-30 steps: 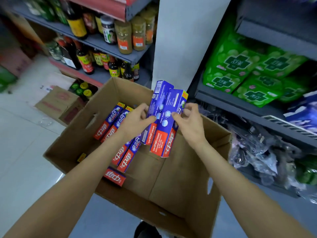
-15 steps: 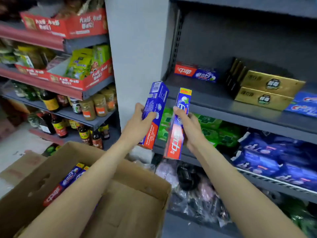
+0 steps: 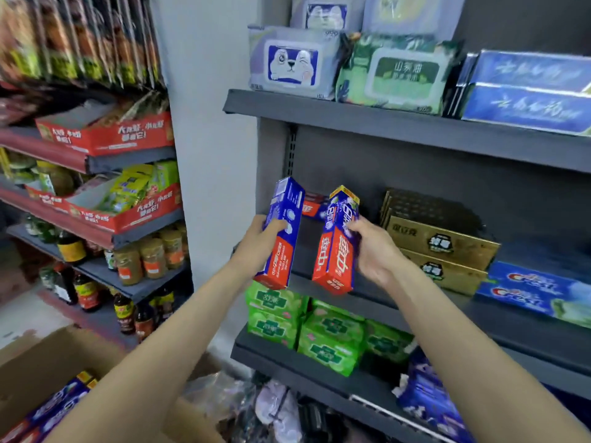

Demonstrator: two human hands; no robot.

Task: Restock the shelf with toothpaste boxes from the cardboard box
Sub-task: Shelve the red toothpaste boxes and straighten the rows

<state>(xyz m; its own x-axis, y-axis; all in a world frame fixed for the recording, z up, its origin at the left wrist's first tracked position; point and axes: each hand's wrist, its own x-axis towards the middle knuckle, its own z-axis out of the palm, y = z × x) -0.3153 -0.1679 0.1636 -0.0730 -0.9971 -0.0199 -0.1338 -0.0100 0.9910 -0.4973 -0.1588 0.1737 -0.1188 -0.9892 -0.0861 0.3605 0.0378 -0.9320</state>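
Note:
My left hand (image 3: 260, 239) grips a blue-and-red toothpaste box (image 3: 281, 233), held nearly upright in front of the grey middle shelf (image 3: 377, 294). My right hand (image 3: 374, 247) grips a second toothpaste box (image 3: 335, 241), also upright, a little to the right of the first. Both boxes hang at the shelf's left end, just in front of its edge. A matching toothpaste box (image 3: 315, 204) lies at the back of that shelf between them. The cardboard box (image 3: 38, 366) sits at the lower left with more toothpaste boxes (image 3: 54, 407) inside.
Gold boxes (image 3: 441, 247) and Crest boxes (image 3: 537, 292) fill the shelf's right part. Green packs (image 3: 323, 334) sit on the shelf below, wipes packs (image 3: 345, 65) on the one above. A white pillar (image 3: 211, 148) and a rack of jars and bottles (image 3: 140, 260) stand to the left.
Both hands lifted the two toothpaste boxes out of the cardboard box and up to the middle shelf. The boxes have drawn slightly apart, and my view has tilted upward.

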